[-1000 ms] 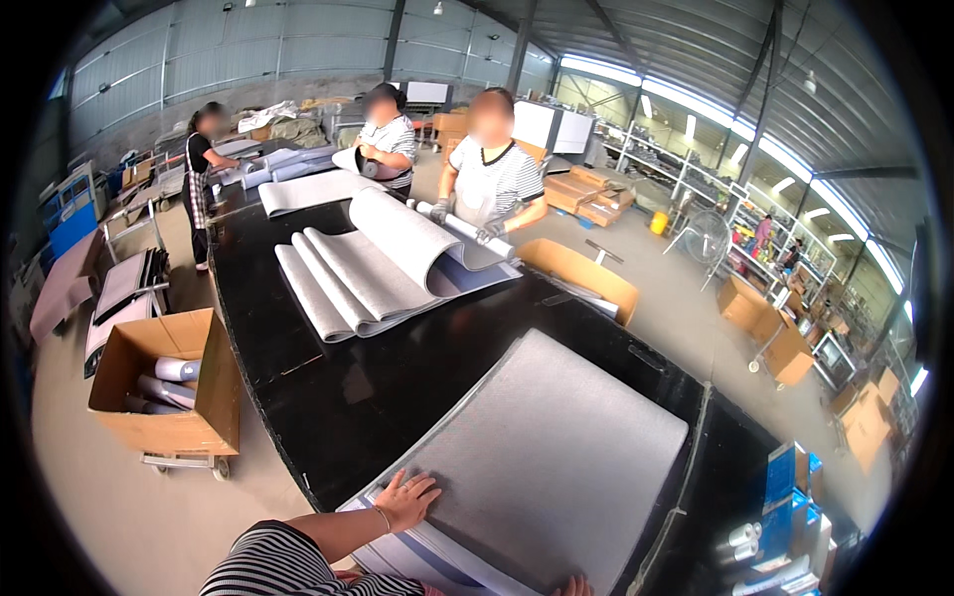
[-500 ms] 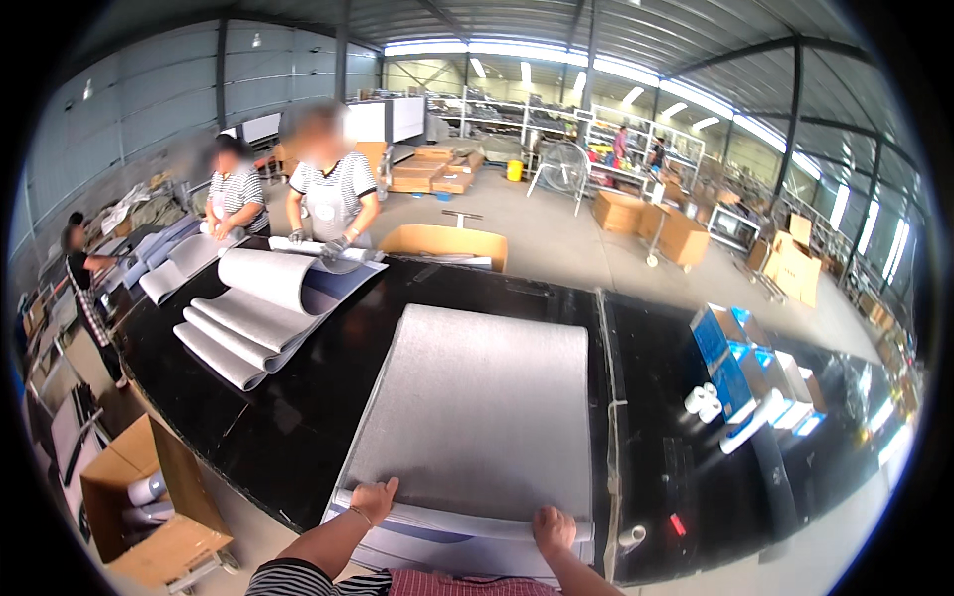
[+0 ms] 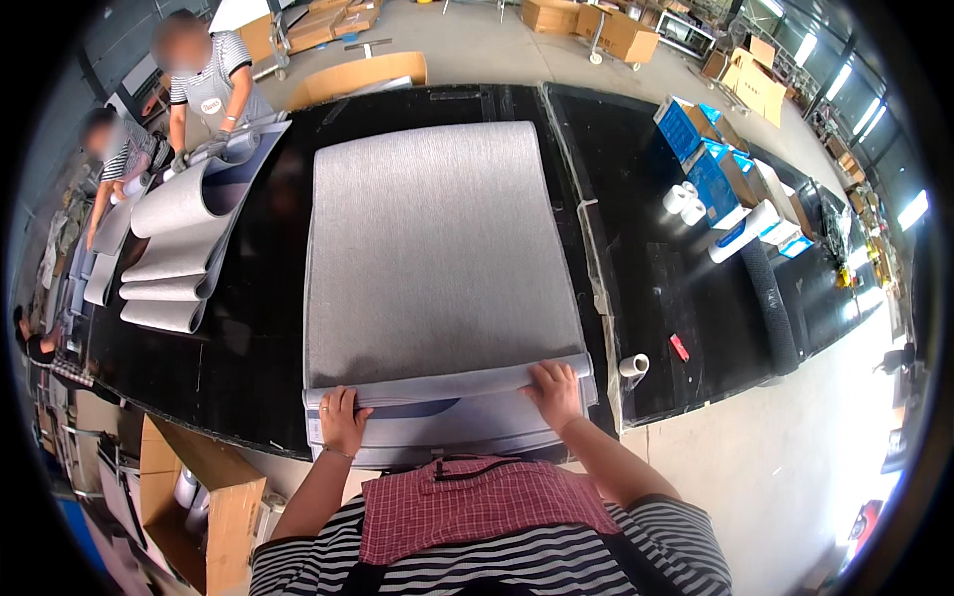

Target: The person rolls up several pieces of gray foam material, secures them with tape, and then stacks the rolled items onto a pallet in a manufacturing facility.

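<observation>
A grey textured mat [image 3: 437, 248] lies flat on the black table in front of me, its near edge turned into a thin roll [image 3: 447, 383]. Near the roll's left end my left hand [image 3: 343, 422] is closed, fingers curled over it. My right hand [image 3: 556, 395] grips the roll close to its right end, with the fingers bent over the top. Below the roll, a smooth pale blue-grey surface with a dark blue patch [image 3: 427, 407] shows. What lies under my palms is hidden.
Two co-workers at the left handle similar mats, one folded in waves [image 3: 179, 253]. To the right stand blue-and-white boxes [image 3: 720, 179], white rolls [image 3: 684, 203], a dark roll [image 3: 770, 308], a small tube [image 3: 633, 366] and a red object [image 3: 679, 347]. An open carton [image 3: 234, 497] stands lower left.
My view has tilted down, so the table sits higher in the picture. My right hand has gone from a fist at the roll's end to fingers over its top.
</observation>
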The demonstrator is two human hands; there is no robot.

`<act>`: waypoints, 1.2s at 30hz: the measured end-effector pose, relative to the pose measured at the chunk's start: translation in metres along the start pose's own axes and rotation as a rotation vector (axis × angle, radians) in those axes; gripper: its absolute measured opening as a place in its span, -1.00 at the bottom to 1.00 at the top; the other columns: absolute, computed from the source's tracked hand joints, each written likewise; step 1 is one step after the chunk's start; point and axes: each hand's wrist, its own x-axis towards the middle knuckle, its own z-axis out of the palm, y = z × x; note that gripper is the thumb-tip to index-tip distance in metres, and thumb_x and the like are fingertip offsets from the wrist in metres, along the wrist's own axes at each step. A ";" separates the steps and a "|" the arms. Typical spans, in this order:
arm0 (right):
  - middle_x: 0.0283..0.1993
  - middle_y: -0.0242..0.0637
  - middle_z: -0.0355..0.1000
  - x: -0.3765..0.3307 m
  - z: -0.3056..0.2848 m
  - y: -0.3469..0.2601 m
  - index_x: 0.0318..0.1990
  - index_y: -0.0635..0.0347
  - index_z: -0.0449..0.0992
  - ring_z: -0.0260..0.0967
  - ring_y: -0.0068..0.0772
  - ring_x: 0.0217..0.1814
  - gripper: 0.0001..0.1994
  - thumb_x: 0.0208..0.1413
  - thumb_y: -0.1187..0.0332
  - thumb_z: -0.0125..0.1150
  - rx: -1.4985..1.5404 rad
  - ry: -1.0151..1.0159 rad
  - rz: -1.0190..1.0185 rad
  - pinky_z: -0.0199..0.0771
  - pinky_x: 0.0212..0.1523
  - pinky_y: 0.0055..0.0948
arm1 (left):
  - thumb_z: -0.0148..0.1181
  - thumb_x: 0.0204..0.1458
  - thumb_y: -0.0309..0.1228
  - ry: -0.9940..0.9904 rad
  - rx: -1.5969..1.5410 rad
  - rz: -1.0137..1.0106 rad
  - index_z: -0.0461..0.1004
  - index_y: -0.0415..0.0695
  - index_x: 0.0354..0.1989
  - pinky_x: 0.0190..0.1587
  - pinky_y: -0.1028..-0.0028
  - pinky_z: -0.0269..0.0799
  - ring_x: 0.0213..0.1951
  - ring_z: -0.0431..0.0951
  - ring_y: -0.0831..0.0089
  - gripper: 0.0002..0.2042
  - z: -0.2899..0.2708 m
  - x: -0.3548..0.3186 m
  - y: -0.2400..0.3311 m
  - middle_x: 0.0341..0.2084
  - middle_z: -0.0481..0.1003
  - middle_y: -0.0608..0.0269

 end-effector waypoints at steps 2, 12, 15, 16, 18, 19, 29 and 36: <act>0.04 -0.27 0.44 0.007 0.000 0.001 0.00 0.09 0.52 0.32 -0.10 0.12 -0.55 -0.03 0.11 0.38 -0.002 -0.024 -0.040 0.29 0.11 -0.11 | 0.39 -0.12 -0.17 0.052 -0.019 -0.005 0.45 -0.20 -0.06 0.07 0.05 0.31 -0.02 0.40 -0.05 -0.51 0.006 -0.003 -0.010 -0.05 0.42 0.05; -0.33 -0.37 0.48 0.096 0.014 0.016 -0.43 0.05 0.56 0.41 -0.22 -0.13 -0.82 0.13 0.21 0.22 -0.181 -0.076 -0.005 0.26 0.00 -0.20 | 0.16 0.12 -0.25 -0.066 -0.047 -0.106 0.53 -0.01 -0.40 -0.01 0.24 0.31 -0.12 0.49 0.25 -0.86 0.006 0.088 -0.026 -0.31 0.51 0.31; -0.32 -0.30 0.47 0.120 0.032 0.024 -0.38 0.07 0.51 0.40 -0.15 -0.13 -0.81 0.16 0.19 0.20 -0.182 -0.032 0.056 0.29 -0.02 -0.14 | 0.13 0.15 -0.25 0.050 -0.061 -0.090 0.53 -0.01 -0.40 -0.02 0.23 0.32 -0.12 0.49 0.25 -0.84 0.022 0.112 -0.033 -0.31 0.51 0.29; -0.31 -0.28 0.47 0.124 0.036 0.025 -0.37 0.07 0.51 0.40 -0.12 -0.13 -0.81 0.17 0.19 0.19 -0.201 -0.028 0.084 0.31 -0.02 -0.13 | 0.12 0.16 -0.24 -0.026 -0.023 -0.123 0.54 -0.01 -0.39 -0.01 0.23 0.32 -0.11 0.49 0.25 -0.83 0.023 0.119 -0.035 -0.30 0.51 0.29; -0.35 -0.28 0.47 0.125 0.045 0.033 -0.41 0.05 0.50 0.42 -0.12 -0.18 -0.82 0.13 0.20 0.21 -0.230 0.020 0.078 0.33 -0.07 -0.11 | 0.09 0.18 -0.22 -0.188 0.046 -0.148 0.55 0.00 -0.38 0.00 0.24 0.33 -0.07 0.49 0.27 -0.81 0.022 0.139 -0.027 -0.28 0.51 0.28; -0.36 -0.28 0.47 0.123 0.049 0.038 -0.43 0.04 0.50 0.43 -0.12 -0.20 -0.83 0.12 0.20 0.22 -0.252 0.048 0.088 0.35 -0.10 -0.10 | 0.08 0.18 -0.21 -0.152 0.192 -0.099 0.57 0.00 -0.41 -0.05 0.22 0.38 -0.12 0.53 0.26 -0.78 0.028 0.135 -0.026 -0.34 0.53 0.25; 0.09 -0.26 0.38 0.067 0.005 -0.013 0.01 0.11 0.47 0.30 -0.12 0.17 -0.58 0.00 0.22 0.36 -0.059 0.089 0.005 0.19 0.29 -0.04 | 0.30 0.00 -0.28 0.058 0.172 -0.077 0.42 -0.09 -0.36 -0.12 0.18 0.38 -0.19 0.47 0.17 -0.80 0.040 0.105 -0.032 -0.38 0.48 0.21; 0.05 -0.32 0.40 0.082 0.010 0.003 0.00 0.08 0.47 0.31 -0.17 0.17 -0.58 0.02 0.14 0.34 -0.025 0.048 0.039 0.18 0.25 -0.10 | 0.23 0.05 -0.24 0.039 0.078 -0.036 0.35 -0.19 -0.02 0.15 0.05 0.22 0.02 0.37 -0.05 -0.60 0.022 0.086 -0.010 -0.03 0.39 -0.01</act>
